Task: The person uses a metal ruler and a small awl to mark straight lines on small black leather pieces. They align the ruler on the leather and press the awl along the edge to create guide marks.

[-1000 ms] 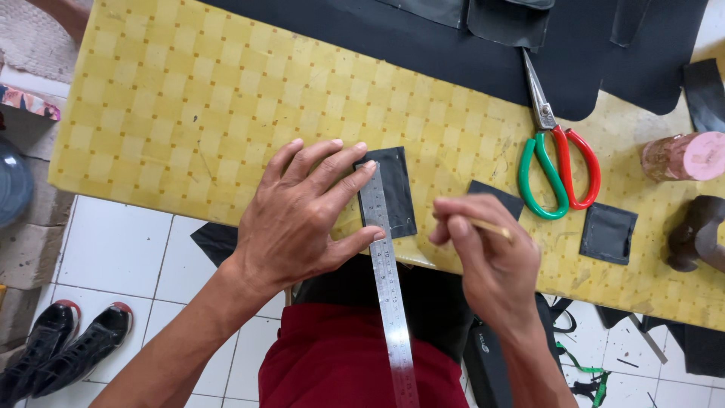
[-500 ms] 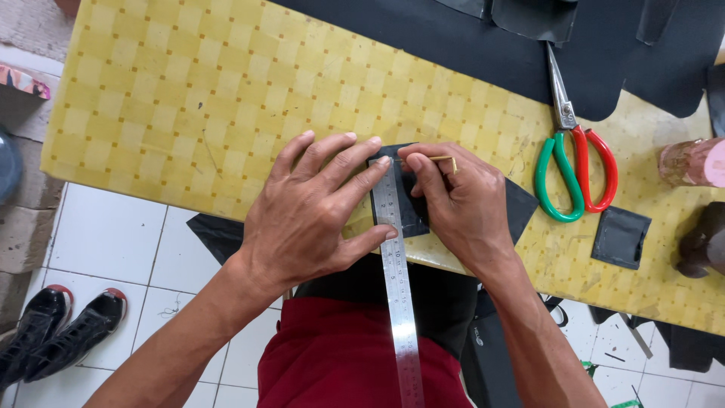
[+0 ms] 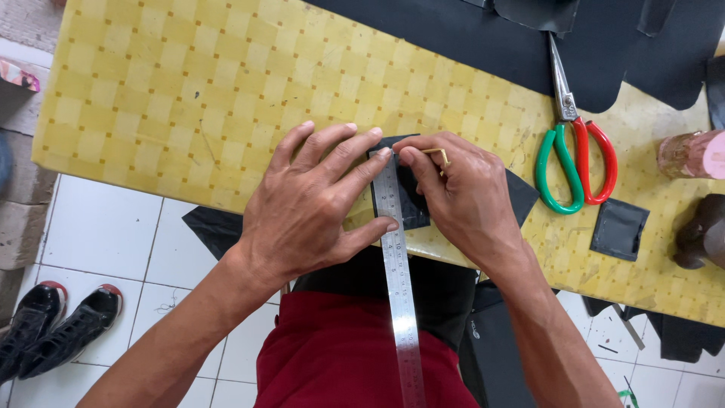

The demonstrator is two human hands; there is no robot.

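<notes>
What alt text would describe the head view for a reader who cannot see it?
The left hand presses a steel ruler on a small black piece at the edge of a yellow table, while the right hand holds a thin tool beside the ruler. Scissors lie to the right.

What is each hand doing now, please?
Left hand: open, fingers spread, pressing the steel ruler down.
Right hand: closed on a thin yellow tool.

Table (image 3: 151, 98) left of hands: open. Right blocked: scissors (image 3: 574, 151), black patch (image 3: 619, 229), cup (image 3: 691, 153).
</notes>
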